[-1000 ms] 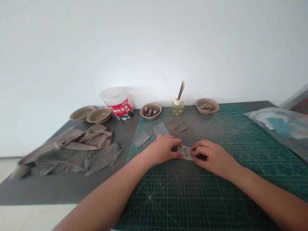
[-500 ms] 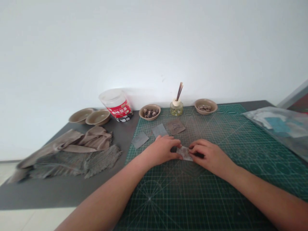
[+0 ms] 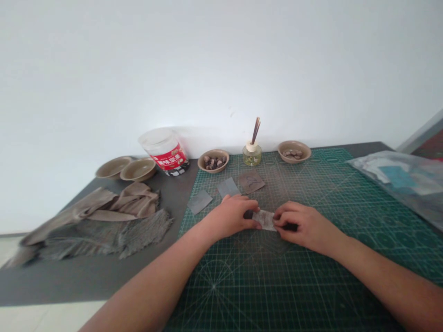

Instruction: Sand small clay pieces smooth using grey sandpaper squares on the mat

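A small pale grey rectangular piece point(image 3: 265, 220), cloth or paper, lies on the green cutting mat point(image 3: 249, 286) between my hands. My left hand point(image 3: 237, 214) is closed on its left end, thumb at the near edge and fingers at the far edge. At its right end my right hand point(image 3: 300, 222) pinches the edge with bent fingers. Just beyond my left hand lie two grey squares point(image 3: 200, 202) and a brown square point(image 3: 251, 181) with a dark curved mark on it.
Along the wall stand a bowl of small stones point(image 3: 213, 161), a reed diffuser point(image 3: 252, 153), a bowl of flat round pieces point(image 3: 294, 152) and a plastic tub point(image 3: 164, 152). Two bowls point(image 3: 138, 170) and crumpled cloths point(image 3: 104, 221) are at left, a plastic bag point(image 3: 401, 177) at right.
My right hand has shifted slightly right along the pale piece, so a little more of it shows. My left hand has kept its place on it.
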Demonstrator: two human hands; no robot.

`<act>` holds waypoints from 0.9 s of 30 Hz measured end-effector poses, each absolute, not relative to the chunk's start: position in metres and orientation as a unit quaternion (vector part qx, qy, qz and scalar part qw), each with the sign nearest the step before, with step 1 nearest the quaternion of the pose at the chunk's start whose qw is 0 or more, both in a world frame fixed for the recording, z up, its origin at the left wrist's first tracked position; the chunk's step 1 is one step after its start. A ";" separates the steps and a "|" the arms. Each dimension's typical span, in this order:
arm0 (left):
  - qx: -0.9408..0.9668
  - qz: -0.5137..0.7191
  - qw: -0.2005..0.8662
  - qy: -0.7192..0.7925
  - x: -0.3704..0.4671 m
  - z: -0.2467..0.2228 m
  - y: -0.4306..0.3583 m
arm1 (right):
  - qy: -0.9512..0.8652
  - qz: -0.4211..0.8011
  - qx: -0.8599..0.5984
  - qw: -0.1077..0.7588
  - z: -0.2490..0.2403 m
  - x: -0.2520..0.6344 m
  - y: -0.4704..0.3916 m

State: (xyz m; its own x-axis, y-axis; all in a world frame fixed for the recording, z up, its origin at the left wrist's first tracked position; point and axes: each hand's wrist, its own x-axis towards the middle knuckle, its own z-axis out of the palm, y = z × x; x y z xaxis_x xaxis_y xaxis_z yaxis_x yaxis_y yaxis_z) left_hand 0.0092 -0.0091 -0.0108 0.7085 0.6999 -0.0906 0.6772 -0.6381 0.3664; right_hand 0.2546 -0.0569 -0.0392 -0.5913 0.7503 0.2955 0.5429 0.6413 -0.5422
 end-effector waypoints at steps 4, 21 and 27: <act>0.905 0.031 0.189 0.381 0.009 -0.011 -0.009 | -0.867 0.186 -0.377 0.266 -0.039 0.253 -0.057; 0.907 0.016 0.180 0.380 0.006 -0.004 -0.012 | -0.879 0.210 -0.348 0.251 -0.038 0.249 -0.058; 0.909 0.015 0.179 0.375 0.004 -0.003 -0.011 | -0.870 0.188 -0.375 0.257 -0.038 0.248 -0.051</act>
State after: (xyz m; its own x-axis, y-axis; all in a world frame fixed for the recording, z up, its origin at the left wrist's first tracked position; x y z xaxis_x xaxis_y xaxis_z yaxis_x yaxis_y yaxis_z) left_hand 0.0038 -0.0110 -0.0033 0.7182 0.6875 -0.1071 0.6768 -0.6545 0.3372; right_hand 0.2477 -0.0510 -0.0380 -0.5858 0.7502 0.3067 0.5569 0.6475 -0.5202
